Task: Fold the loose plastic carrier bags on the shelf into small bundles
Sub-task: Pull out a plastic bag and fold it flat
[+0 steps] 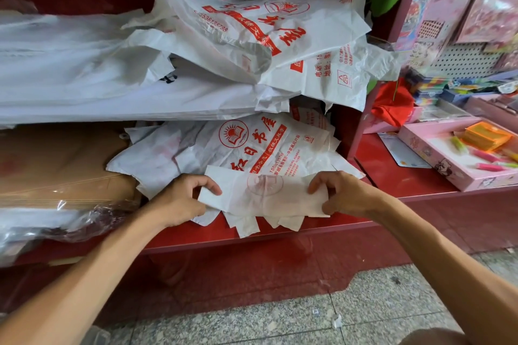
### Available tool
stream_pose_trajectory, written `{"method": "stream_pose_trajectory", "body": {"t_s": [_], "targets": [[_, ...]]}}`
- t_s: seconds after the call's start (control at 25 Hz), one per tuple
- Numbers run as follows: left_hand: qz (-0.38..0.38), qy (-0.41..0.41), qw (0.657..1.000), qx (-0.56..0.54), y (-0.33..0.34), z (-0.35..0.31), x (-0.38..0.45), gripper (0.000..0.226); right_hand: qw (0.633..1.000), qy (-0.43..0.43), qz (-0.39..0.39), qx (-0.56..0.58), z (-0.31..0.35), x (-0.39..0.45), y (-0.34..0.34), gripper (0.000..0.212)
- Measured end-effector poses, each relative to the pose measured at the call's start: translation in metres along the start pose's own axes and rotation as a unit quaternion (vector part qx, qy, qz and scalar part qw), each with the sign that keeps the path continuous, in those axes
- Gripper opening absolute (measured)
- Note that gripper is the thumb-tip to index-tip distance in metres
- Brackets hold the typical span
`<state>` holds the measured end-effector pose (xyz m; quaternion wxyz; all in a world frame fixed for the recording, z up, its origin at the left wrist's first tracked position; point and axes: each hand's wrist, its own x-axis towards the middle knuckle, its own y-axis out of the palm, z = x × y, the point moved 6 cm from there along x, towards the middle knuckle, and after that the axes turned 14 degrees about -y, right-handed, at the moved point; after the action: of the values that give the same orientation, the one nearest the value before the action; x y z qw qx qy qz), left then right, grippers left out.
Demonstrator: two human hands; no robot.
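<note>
The person is working on one bag (263, 193) at the near edge of the red shelf (392, 173). The left hand (179, 199) and the right hand (344, 193) are pinching its two ends, each grip holding the plastic. The fold seems only half made. Many loose bags (252, 31) are waiting behind; I see no finished bundle.

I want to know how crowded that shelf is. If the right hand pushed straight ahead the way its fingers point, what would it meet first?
The right hand pinches the folded bag; its fingers point left along it. Going on, it would probably meet the left hand, which holds the other end.
</note>
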<state>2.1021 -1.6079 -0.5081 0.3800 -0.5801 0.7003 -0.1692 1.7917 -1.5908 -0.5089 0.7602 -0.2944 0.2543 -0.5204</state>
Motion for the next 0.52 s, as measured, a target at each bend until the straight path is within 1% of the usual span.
{"method": "stream_pose_trajectory", "body": {"t_s": [0.04,0.12,0.16,0.2,0.24,0.28,0.32,0.36,0.4,0.44,0.48,0.52], "targets": [[-0.018,0.004,1.000,-0.020,-0.003,0.000,0.000,0.046,1.000,-0.016,-0.011,0.001,0.002,0.000,-0.001,0.045],[-0.040,0.013,0.996,-0.083,-0.008,-0.003,-0.003,0.038,0.998,-0.028,-0.021,0.053,0.003,0.000,0.000,0.057],[-0.044,0.015,0.993,-0.108,-0.010,-0.003,-0.005,0.034,0.996,-0.026,0.001,0.083,0.004,0.000,0.003,0.067],[-0.049,0.014,0.991,-0.123,-0.012,-0.002,-0.005,0.030,0.995,-0.020,0.036,0.090,0.006,-0.002,0.008,0.077],[-0.058,0.012,0.990,-0.128,-0.015,-0.001,-0.005,0.025,0.996,-0.024,0.062,0.065,0.009,-0.004,0.013,0.082],[-0.068,0.010,0.990,-0.126,-0.017,0.001,-0.006,0.021,0.997,-0.039,0.065,0.019,0.012,-0.004,0.017,0.080],[-0.075,0.011,0.989,-0.123,-0.018,0.001,-0.008,0.017,0.997,-0.059,0.038,-0.028,0.014,-0.003,0.017,0.072],[-0.079,0.010,0.988,-0.129,-0.019,0.003,-0.008,0.015,0.995,-0.082,-0.007,-0.055,0.019,-0.001,0.015,0.061],[-0.080,0.009,0.986,-0.143,-0.021,0.004,-0.008,0.014,0.992,-0.097,-0.049,-0.064,0.022,0.001,0.012,0.052],[-0.081,0.011,0.984,-0.159,-0.022,0.005,-0.008,0.014,0.990,-0.101,-0.076,-0.054,0.022,0.002,0.010,0.049],[-0.084,0.013,0.981,-0.176,-0.023,0.006,-0.008,0.013,0.991,-0.097,-0.085,-0.037,0.020,0.002,0.008,0.050],[-0.094,0.015,0.977,-0.189,-0.026,0.007,-0.008,0.012,0.993,-0.094,-0.073,-0.027,0.018,0.003,0.009,0.056]]}}
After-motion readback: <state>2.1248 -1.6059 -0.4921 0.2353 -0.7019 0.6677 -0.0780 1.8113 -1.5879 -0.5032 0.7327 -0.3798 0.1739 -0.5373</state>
